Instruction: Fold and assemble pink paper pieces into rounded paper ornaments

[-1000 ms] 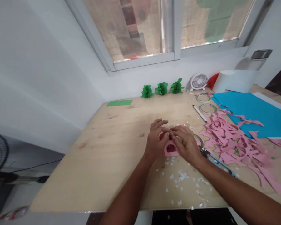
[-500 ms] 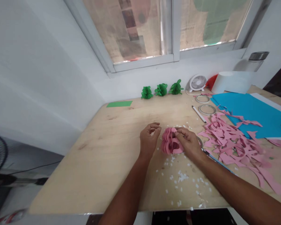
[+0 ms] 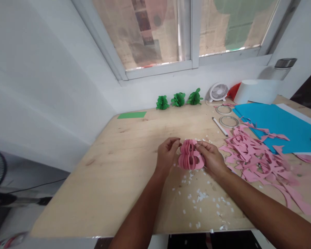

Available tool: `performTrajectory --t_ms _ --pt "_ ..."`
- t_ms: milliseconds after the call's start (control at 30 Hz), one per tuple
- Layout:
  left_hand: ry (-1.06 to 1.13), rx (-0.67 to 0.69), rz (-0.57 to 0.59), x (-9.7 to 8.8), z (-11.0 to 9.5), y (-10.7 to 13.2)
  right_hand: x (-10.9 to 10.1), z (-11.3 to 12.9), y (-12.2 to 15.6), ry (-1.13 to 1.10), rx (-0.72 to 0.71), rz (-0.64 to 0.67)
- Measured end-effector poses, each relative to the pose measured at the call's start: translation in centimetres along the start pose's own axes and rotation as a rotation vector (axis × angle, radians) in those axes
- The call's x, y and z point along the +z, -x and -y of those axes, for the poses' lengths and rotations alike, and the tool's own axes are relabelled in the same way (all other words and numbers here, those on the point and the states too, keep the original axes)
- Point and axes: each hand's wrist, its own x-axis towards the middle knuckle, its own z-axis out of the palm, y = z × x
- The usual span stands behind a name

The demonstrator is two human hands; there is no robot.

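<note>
A pink layered paper ornament (image 3: pixel 189 157) is held just above the wooden table (image 3: pixel 124 166), between both hands. My left hand (image 3: pixel 167 155) pinches its left edge with curled fingers. My right hand (image 3: pixel 211 158) grips its right side, fingers closed on the folded sheets. Small white paper bits (image 3: pixel 200 197) lie scattered on the table below the ornament.
A heap of pink paper offcuts (image 3: pixel 259 159) lies right of my hands on a blue sheet (image 3: pixel 280 126). Behind are two tape rings (image 3: pixel 229 121), a white pen (image 3: pixel 220 126), a small white fan (image 3: pixel 218 92), three green paper ornaments (image 3: pixel 178 99) and a green paper strip (image 3: pixel 131 115).
My left hand let go of the ornament, drew away to the left, then came back and pinched its left edge. The ornament fanned open in my right hand.
</note>
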Motion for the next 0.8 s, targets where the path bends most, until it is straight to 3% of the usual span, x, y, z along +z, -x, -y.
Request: performTrajectory --t_ms 167,367,500,667,800 --pt "0.232 -0.124 0.208 0.13 -0.12 0.45 0.05 0.11 0.03 -0.037 0.008 0.02" --pt "0.227 -0.11 0.359 0.03 0.22 0.57 0.07 0.07 0.06 0.026 -0.005 0.01" --pt "0.212 -0.105 0.389 -0.03 0.4 0.58 -0.01 -0.04 0.05 0.047 -0.026 0.013" --pt "0.152 -0.034 0.33 0.08 0.39 0.81 -0.15 -0.16 0.05 0.089 -0.021 -0.002" --pt "0.098 -0.057 0.41 0.22 0.24 1.07 -0.22 -0.07 0.04 0.099 -0.037 -0.025"
